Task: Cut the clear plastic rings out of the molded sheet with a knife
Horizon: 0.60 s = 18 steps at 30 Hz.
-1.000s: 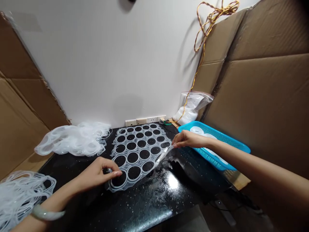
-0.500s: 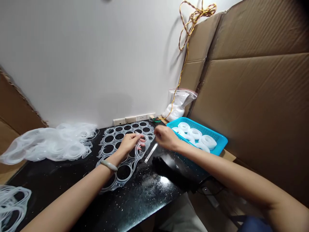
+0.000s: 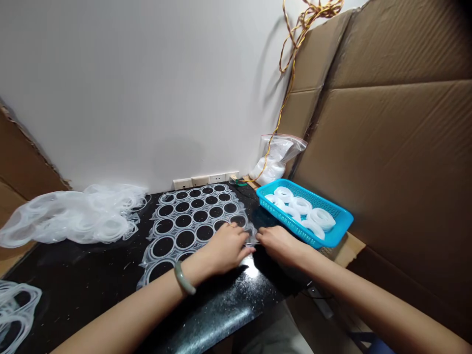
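A translucent sheet of joined rings with round holes lies flat on the black tabletop. My left hand rests on its right part, palm down, thumb stretched away from the fingers; a green bangle circles that wrist. Close by on the right, my right hand has its fingers closed at the sheet's right corner, apparently pinching it. The fingertips of both hands are partly hidden. Beyond my right hand stands a blue basket holding several white rolled rings.
A heap of translucent ring sheets lies at the left, more ring scraps at the near left. Behind are sockets, a plastic bag and a twisted yellow cable. Cardboard walls the right side. White specks dot the tabletop.
My left hand has come down and right onto the sheet. My right hand has moved nearer and right, to the sheet's corner. The metal strip on the table is now mostly hidden.
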### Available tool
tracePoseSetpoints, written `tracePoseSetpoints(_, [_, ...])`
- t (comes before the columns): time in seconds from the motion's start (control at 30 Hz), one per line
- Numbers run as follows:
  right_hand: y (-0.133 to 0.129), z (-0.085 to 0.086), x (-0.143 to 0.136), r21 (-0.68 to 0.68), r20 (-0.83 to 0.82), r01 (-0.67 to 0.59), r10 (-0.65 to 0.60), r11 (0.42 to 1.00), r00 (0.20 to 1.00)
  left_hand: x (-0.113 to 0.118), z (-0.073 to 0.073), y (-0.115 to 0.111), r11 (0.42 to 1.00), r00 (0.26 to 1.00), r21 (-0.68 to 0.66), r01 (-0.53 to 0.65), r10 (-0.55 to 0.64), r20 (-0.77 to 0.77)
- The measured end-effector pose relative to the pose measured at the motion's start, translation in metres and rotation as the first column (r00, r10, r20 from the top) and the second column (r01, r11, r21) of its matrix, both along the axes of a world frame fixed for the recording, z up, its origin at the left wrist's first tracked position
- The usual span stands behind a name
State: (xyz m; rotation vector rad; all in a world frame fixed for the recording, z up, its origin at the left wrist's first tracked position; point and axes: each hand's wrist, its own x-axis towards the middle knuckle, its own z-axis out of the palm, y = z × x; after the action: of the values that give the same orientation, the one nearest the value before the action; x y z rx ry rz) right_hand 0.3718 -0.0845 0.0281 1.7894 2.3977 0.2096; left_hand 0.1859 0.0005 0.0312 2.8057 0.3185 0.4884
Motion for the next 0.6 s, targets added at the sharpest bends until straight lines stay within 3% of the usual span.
tracePoseSetpoints(0.03, [-0.010, 0.001, 0.005, -0.008, 0.007, 0.057, -0.057, 0.998, 0.998, 0.002, -0.002, -0.009, 0.993, 0.999, 0.116, 0.024, -0.019, -0.044])
tracePoseSetpoints(0.1, [-0.027, 0.006, 0.015, -0.005, 0.026, 0.146, -0.146, 0.989, 0.989, 0.004, -0.003, -0.024, 0.975, 0.994, 0.205, 0.087, -0.071, -0.083])
tracePoseSetpoints(0.2, [-0.041, 0.015, 0.024, 0.046, 0.057, 0.264, -0.266, 0.963, 0.962, -0.010, 0.000, -0.030, 0.973, 0.986, 0.164, 0.161, -0.151, -0.074])
tracePoseSetpoints(0.3, [-0.046, 0.025, 0.025, 0.062, 0.063, 0.325, -0.329, 0.944, 0.942, -0.050, 0.001, -0.018, 0.990, 0.998, 0.131, 0.056, -0.049, -0.051])
tracePoseSetpoints(0.37, [-0.043, 0.031, 0.020, 0.072, 0.041, 0.300, -0.303, 0.951, 0.952, -0.087, -0.004, -0.005, 0.985, 0.991, 0.144, -0.095, 0.107, -0.079])
tracePoseSetpoints(0.47, [-0.026, 0.037, 0.004, 0.122, -0.030, 0.182, -0.179, 0.976, 0.983, -0.144, -0.020, 0.007, 0.931, 0.925, 0.205, -0.303, 0.339, -0.170])
tracePoseSetpoints(0.6, [0.014, 0.031, -0.022, 0.123, -0.126, -0.014, 0.030, 0.992, 0.992, -0.189, -0.040, 0.002, 0.890, 0.868, 0.265, -0.371, 0.434, -0.241])
